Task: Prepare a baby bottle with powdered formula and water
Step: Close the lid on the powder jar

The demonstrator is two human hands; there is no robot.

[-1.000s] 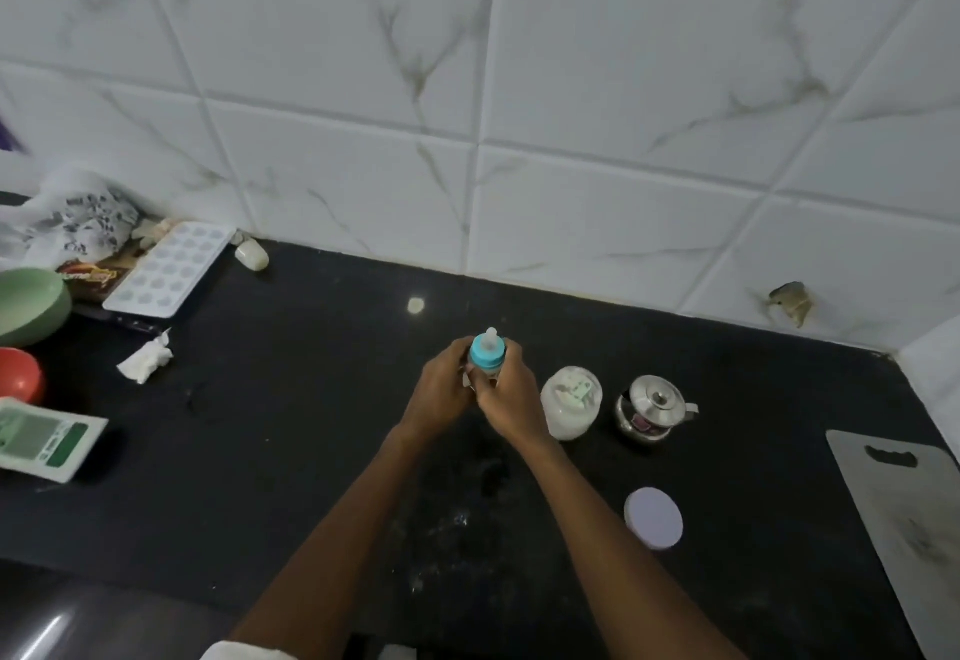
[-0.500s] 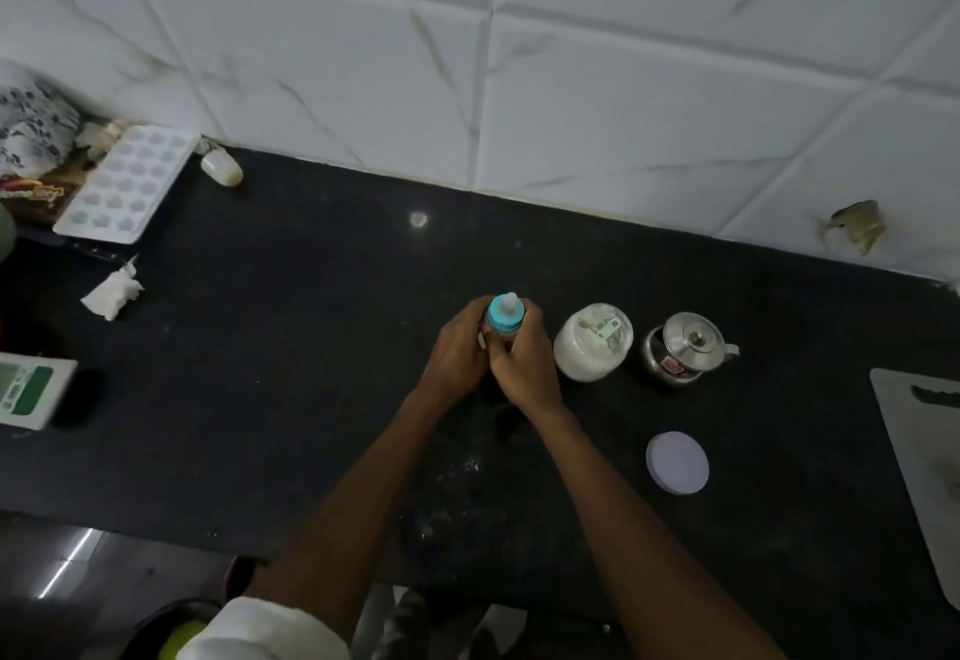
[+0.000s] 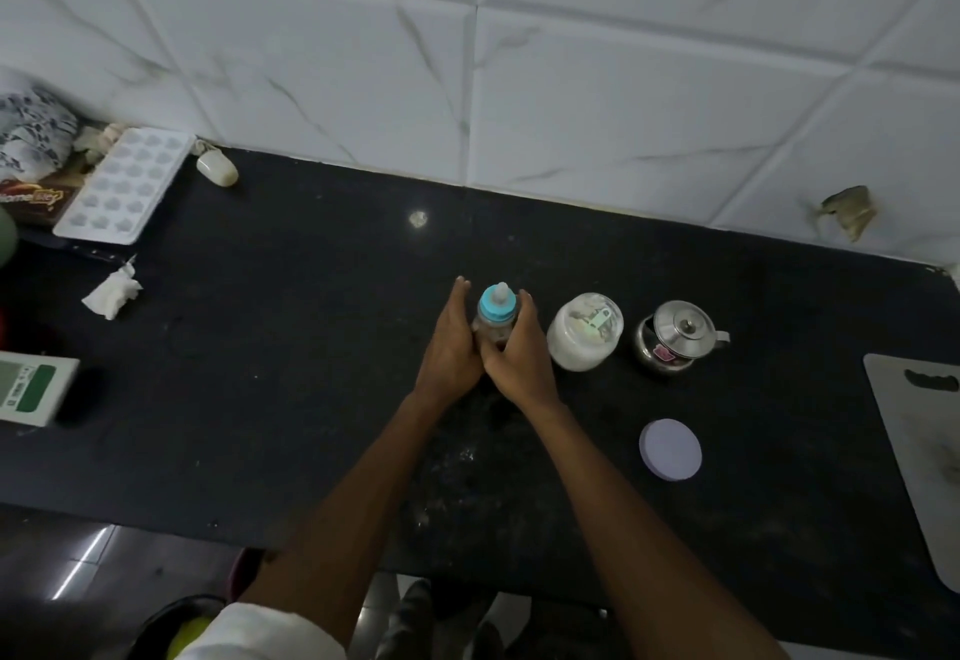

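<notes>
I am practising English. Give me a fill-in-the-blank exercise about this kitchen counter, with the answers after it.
1. The left hand and the right hand press a baby bottle whose collar is ____.
2. The jar of white powder stands just to the ____ of the bottle.
3. The lilac lid lies flat on the ____ counter.
4. The steel pot has its own lid ____.

Answers: blue; right; black; on.
</notes>
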